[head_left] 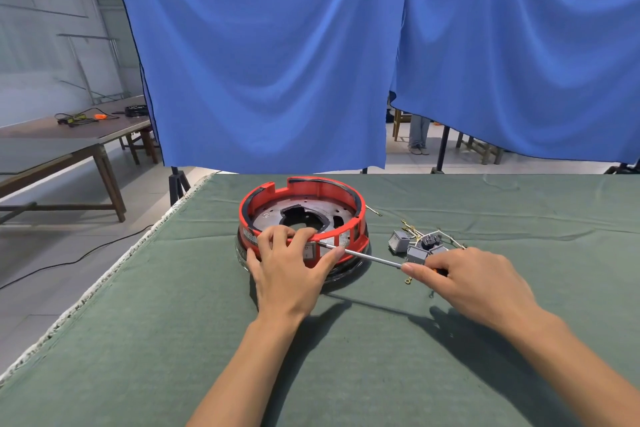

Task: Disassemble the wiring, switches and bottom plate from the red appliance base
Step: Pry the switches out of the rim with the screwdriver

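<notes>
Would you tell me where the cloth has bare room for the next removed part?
Bare green cloth lies left of the red base and between the forearms. Right of the base is crowded with removed switches and wires.

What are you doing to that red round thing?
A person is taking apart the red base on a green table. The left hand grips the base's near rim to hold it steady, beside a switch that is in its wall. The right hand holds a screwdriver with its tip at that wall, next to the switch. A pile of grey switches and wires lies on the table to the right.
</notes>
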Available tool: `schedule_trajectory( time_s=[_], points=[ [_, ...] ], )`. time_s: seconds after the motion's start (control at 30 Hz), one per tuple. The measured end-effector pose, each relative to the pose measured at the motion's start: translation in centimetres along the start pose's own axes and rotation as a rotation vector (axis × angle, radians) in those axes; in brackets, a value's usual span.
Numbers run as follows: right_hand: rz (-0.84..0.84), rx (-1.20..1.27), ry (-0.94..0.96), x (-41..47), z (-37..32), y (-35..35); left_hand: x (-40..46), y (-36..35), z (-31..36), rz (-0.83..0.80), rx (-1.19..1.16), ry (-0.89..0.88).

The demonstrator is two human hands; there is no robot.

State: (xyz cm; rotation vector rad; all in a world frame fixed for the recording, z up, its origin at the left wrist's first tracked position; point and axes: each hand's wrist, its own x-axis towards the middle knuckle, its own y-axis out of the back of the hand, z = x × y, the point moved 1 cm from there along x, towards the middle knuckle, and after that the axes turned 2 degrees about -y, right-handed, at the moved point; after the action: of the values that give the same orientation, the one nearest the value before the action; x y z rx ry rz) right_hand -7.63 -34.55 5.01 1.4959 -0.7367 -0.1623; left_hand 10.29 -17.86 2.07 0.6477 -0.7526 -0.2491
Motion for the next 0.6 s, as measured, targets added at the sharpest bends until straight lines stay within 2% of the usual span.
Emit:
schedule_trajectory(
  time_s=[0.3, 0.6],
  points=[
    [-0.026, -0.069, -0.02, 0.0, -0.7, 0.8, 0.5, -0.3, -0.2, -0.062, 0.046, 0.029],
    [0.004, -0.099, 0.055, 1.3, -0.2, 1.4, 0.7, -0.6, 0.0, -0.014, 0.011, 0.044]
  ],
)
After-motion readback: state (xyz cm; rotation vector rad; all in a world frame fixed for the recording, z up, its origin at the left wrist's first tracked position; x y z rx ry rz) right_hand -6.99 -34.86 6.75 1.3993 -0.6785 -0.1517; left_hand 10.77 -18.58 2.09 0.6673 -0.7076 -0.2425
